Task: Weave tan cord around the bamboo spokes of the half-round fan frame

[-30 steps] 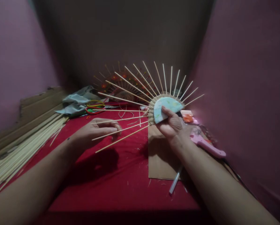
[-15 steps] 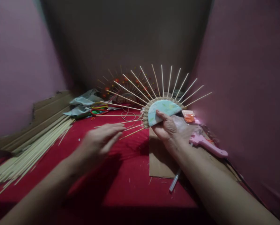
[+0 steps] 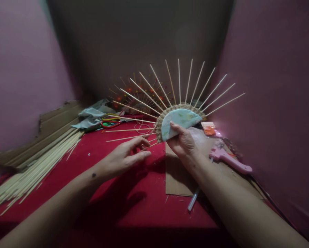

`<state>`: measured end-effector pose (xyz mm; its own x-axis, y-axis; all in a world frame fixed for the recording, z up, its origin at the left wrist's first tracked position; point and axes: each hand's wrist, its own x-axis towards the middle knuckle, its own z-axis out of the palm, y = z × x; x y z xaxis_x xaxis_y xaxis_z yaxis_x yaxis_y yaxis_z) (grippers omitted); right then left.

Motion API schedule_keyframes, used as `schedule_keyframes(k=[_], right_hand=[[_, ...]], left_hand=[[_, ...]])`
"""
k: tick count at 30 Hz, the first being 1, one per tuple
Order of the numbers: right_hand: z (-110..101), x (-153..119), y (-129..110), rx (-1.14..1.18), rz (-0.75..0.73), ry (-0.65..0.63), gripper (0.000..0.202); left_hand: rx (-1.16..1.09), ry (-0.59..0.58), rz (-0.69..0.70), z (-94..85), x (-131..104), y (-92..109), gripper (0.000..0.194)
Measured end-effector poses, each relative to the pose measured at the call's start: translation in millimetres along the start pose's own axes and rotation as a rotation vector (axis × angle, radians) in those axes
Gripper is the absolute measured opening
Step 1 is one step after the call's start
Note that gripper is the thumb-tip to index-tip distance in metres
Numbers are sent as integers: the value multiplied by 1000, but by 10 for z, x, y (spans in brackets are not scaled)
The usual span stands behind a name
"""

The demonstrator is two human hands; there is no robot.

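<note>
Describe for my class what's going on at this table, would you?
A person's right hand holds a half-round woven piece, the thumb pressed on its pale blue face. Thin sticks fan out from its rim. The left hand is partly curled at the lowest sticks; whether it grips one is unclear. On the red cloth, loose sticks lie to the left, and a pink glue gun lies to the right.
</note>
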<state>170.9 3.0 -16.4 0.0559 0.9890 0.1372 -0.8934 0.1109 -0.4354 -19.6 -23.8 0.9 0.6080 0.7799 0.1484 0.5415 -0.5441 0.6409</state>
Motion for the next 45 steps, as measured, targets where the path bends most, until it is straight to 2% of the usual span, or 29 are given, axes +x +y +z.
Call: schedule_keyframes(k=[3,6,8,12,14,23,29,32,34,38,45], right_hand=[[-11,2,9,-30,3,-24,34],[-17,1,15,-53,6,-26,35],[-13,0,18,-53,0,-25,33],[2,-10,35,-56,-25,-47,31],[5,-23,51,-63,-26,-49,29],[23,-88,78,27,117,-37,18],[-2,-69,49,71,147,72,16],[-41,-74,62,49,133,95,17],[-64,-93,86,22,170,39,18],[-79,-156,147,-73,313,-171,12],[-102,-216,238,-218,329,-293,8]], left_hand=[[-54,-14,55,33,-10,-62,40],[-28,49,135,96,-29,-88,37],[61,134,201,163,-37,-95,36],[413,384,377,317,-11,-106,33],[540,455,428,381,18,-103,32],[459,403,590,556,19,-13,24],[429,352,509,520,-8,-30,19],[426,360,528,507,-32,-31,22],[435,382,543,500,-49,-26,23],[440,415,572,483,-67,-32,25],[415,379,570,452,-58,-82,24]])
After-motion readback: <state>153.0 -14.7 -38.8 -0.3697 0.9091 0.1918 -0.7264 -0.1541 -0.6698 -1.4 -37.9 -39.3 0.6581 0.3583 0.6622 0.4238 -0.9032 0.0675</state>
